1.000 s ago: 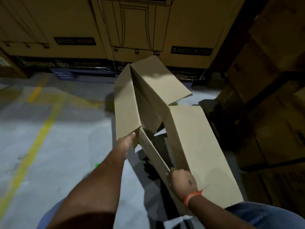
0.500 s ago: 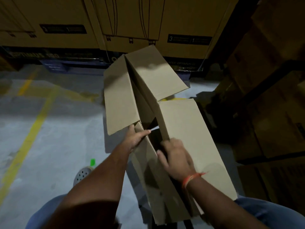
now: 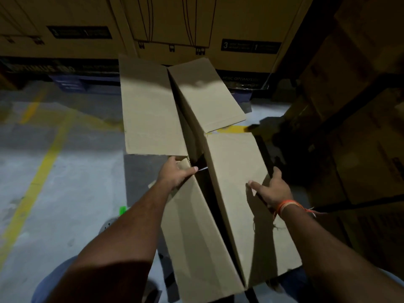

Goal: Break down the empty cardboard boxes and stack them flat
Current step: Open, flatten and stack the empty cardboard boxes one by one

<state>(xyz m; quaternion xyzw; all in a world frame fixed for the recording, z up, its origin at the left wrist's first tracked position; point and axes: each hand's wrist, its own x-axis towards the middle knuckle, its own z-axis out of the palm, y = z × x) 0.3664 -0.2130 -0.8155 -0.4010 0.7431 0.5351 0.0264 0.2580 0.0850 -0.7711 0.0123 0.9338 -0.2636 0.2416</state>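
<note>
You are collapsing the cardboard box point(image 3: 236, 193): left hand point(image 3: 177, 174) gripping its edge, right hand point(image 3: 274, 190) clasping the panel. Next, press the sides flat.

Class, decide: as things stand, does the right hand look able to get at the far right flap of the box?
Probably yes. The right hand grips the box at its right edge, and the flap stands uncovered beyond it.
</note>
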